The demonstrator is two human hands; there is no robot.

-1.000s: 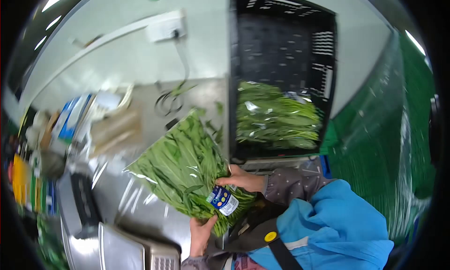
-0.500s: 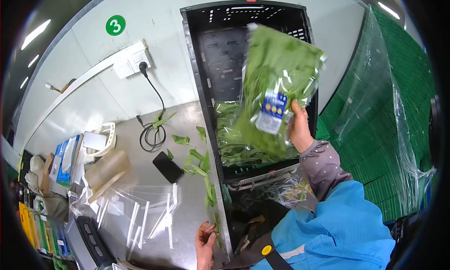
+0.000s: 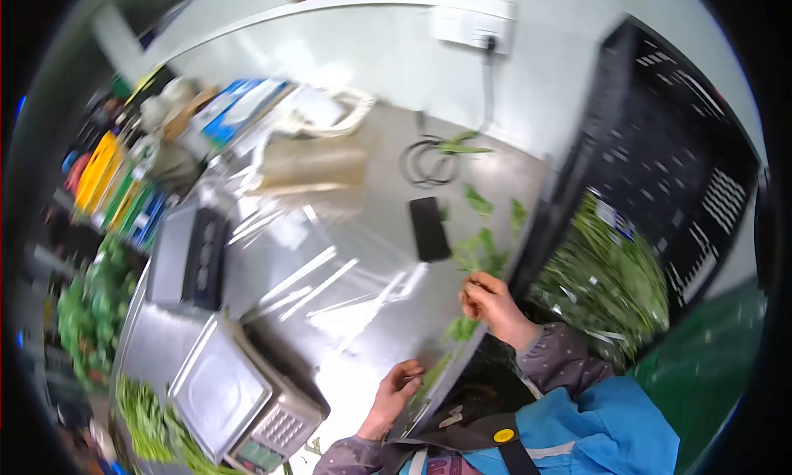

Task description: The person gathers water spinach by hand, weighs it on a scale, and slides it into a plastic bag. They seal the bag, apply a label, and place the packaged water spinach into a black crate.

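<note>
Along the shiny steel table's (image 3: 381, 188) near edge, the right hand (image 3: 493, 303) pinched a loose green leaf scrap (image 3: 471, 287) at its fingertips, while the left hand (image 3: 398, 390) rested slack-fingered nearby.

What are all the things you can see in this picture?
table: one, silver metal, in the middle
phone: one, black, flat on the table
loose leaves: several, green, scattered on the table beside the phone
clear bags: a pile, see-through, on the table left of the phone
cable: one, black, coiled at the far side of the table
wall socket: one, white, on the wall above the cable
brown roll: one, brown, far side of the table
scale: one, silver, lower left
crate: one, black, right of the table
bagged greens: several, green, inside the crate
left hand: resting on the near table edge
right hand: fingers at the loose leaves
</note>
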